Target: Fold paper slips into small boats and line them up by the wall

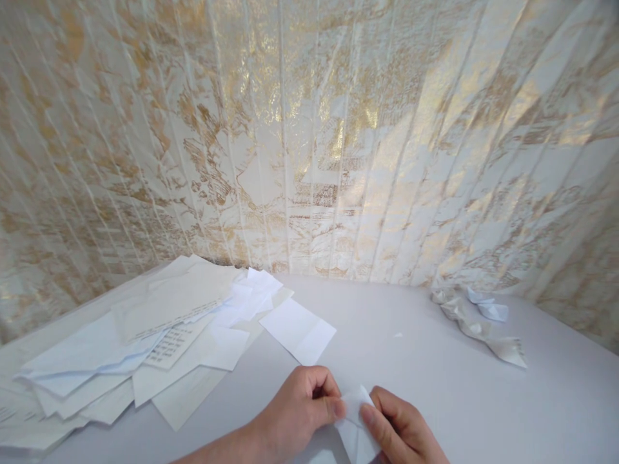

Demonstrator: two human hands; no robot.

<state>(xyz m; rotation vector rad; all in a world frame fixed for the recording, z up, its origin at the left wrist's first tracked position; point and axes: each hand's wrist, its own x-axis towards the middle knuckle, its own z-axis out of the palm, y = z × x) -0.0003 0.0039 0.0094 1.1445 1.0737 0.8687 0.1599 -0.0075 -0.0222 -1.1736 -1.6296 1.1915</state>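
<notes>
A small folded piece of white paper (356, 426) is held between my two hands near the bottom of the view. My left hand (302, 409) pinches its left edge between thumb and curled fingers. On the other side, my right hand (399, 425) grips the paper with the thumb pressed on its face. The paper shows creases and a pointed top corner; its lower end runs out of view. Just beyond my left hand lies a flat white sheet (300, 328) with a fold line across it.
A loose pile of papers (193, 328), some with printed text, spreads over the left of the white table (377, 322). Folded paper pieces (478, 328) lie at the back right, and a tiny scrap (398, 335) nearer the middle. A gold-patterned curtain (309, 142) hangs behind.
</notes>
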